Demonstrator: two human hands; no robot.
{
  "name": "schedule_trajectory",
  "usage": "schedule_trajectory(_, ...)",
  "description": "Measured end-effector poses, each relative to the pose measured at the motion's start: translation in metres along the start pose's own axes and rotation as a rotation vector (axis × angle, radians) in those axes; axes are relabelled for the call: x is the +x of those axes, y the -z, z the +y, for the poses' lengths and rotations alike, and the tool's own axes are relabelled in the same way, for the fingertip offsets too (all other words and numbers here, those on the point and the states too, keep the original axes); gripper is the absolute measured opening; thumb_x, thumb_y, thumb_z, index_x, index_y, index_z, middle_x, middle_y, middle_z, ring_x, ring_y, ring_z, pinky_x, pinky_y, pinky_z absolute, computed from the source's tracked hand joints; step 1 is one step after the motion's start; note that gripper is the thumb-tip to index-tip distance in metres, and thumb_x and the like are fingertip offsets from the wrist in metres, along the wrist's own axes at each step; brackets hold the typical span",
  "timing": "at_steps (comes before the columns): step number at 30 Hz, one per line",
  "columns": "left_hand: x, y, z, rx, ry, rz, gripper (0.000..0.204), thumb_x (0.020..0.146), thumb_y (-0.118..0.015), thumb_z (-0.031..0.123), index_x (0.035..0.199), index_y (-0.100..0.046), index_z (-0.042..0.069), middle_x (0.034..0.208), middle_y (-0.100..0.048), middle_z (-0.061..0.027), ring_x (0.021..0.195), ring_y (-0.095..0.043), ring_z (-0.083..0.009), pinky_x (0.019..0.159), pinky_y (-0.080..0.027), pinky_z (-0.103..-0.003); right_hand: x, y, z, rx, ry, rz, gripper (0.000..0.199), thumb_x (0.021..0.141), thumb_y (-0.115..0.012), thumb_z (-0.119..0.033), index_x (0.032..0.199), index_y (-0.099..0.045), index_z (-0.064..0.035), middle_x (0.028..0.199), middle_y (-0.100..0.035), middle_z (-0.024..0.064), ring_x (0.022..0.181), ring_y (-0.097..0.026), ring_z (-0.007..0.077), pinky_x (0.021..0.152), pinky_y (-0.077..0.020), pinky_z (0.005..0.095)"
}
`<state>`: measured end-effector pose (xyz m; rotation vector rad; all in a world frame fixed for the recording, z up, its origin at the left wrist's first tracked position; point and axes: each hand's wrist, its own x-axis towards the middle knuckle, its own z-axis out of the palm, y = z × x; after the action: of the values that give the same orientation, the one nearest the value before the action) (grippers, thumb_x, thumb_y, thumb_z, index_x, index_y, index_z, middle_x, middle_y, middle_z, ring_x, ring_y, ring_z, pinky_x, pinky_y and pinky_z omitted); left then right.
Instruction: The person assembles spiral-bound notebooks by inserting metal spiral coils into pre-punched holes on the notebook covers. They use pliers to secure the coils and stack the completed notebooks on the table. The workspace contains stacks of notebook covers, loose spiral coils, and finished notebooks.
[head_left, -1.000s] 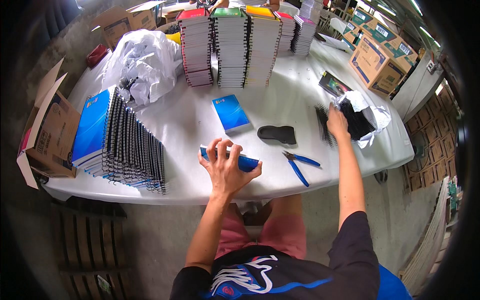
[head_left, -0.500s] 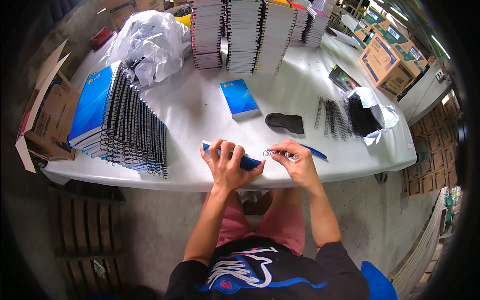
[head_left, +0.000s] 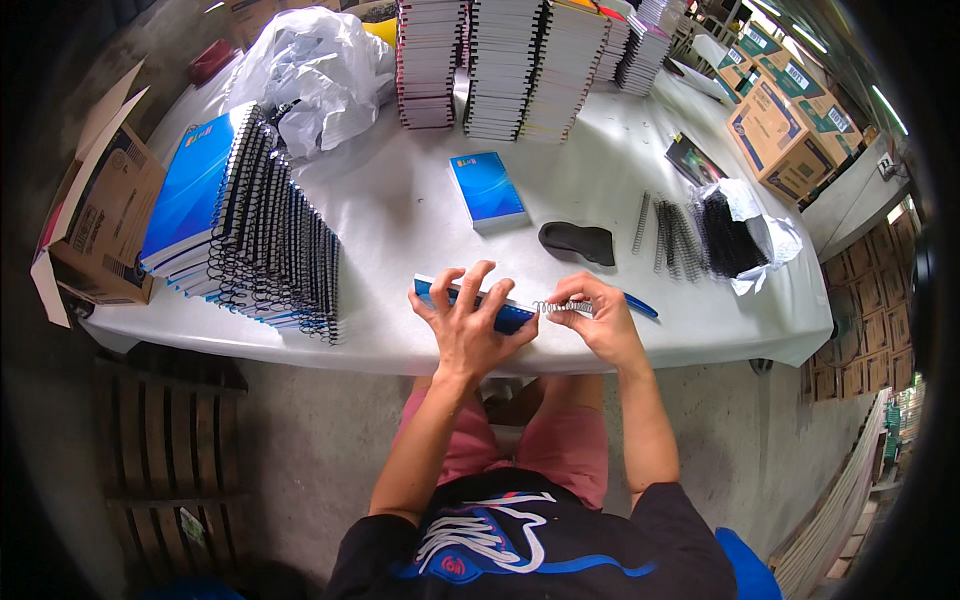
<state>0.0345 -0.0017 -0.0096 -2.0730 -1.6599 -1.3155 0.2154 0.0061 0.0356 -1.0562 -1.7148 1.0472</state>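
Observation:
Near the table's front edge, my left hand [head_left: 463,322] grips a small blue notebook [head_left: 514,318] tilted on its edge, thumb at its right end and fingers spread over the far side. My right hand [head_left: 602,318] pinches a thin spiral binding coil [head_left: 545,307] between thumb and fingertips. The coil's left tip is at the notebook's right end; whether it has entered the holes is too small to tell. Just beyond the right hand is a blue pen-like tool [head_left: 641,305], partly hidden by it. A dark, flat, curved piece [head_left: 577,243] lies farther back.
Another blue notebook [head_left: 488,190] lies mid-table. At left rises a stack of spiral-bound blue notebooks [head_left: 265,230] beside an open carton [head_left: 105,215]. Loose coils [head_left: 676,240] and a wrapped coil bundle [head_left: 728,232] are at right. Tall book stacks [head_left: 505,75] and a plastic bag [head_left: 320,75] stand behind.
The coil in my right hand has come up against the notebook's right end. My left fingers have spread and lifted a little. The whole view has shifted slightly.

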Motion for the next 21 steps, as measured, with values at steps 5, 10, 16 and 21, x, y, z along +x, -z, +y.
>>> schedule_trajectory(5, 0.001, 0.003, 0.004, 0.075, 0.007, -0.035, 0.045, 0.056, -0.075, 0.051, 0.093, -0.064, 0.026, 0.118, -0.051, 0.0057, 0.110, -0.039, -0.0227, 0.089, -0.021, -0.056, 0.001, 0.006, -0.008, -0.079, -0.109, -0.174, 0.016, 0.081, -0.068, -0.016, 0.092, -0.067, -0.0049, 0.079, -0.062, 0.0036, 0.078, -0.057, 0.0112, 0.066, -0.0446, 0.0266)
schedule_trajectory(10, 0.001, 0.009, -0.002, 0.035, 0.050, -0.078, 0.062, 0.058, -0.069, 0.064, 0.102, -0.061, 0.021, 0.114, -0.050, 0.0006, 0.110, -0.039, -0.0238, 0.090, -0.022, -0.060, -0.001, -0.001, -0.031, -0.101, -0.279, -0.090, 0.020, 0.086, -0.063, -0.020, 0.098, -0.065, -0.0049, 0.075, -0.059, 0.0058, 0.068, -0.054, 0.0132, 0.060, -0.0436, 0.0286)
schedule_trajectory(16, -0.001, 0.008, -0.008, 0.047, -0.002, -0.069, 0.054, 0.057, -0.075, 0.057, 0.088, -0.060, 0.015, 0.094, -0.047, -0.0037, 0.104, -0.039, -0.0272, 0.088, -0.028, -0.048, -0.002, -0.004, -0.014, -0.428, 0.122, -0.178, 0.031, 0.090, -0.055, -0.024, 0.117, -0.055, -0.0080, 0.093, -0.060, 0.0105, 0.067, -0.055, 0.0184, 0.062, -0.0464, 0.0294)
schedule_trajectory(21, 0.004, 0.013, -0.007, -0.031, 0.066, -0.088, 0.052, 0.053, -0.077, 0.055, 0.072, -0.057, 0.011, 0.098, -0.047, -0.0063, 0.103, -0.040, -0.0284, 0.089, -0.031, -0.046, 0.024, 0.022, 0.005, -0.537, 0.086, -0.259, 0.033, 0.086, -0.056, -0.015, 0.119, -0.054, -0.0114, 0.105, -0.058, 0.0093, 0.089, -0.057, 0.0253, 0.077, -0.0464, 0.0339)
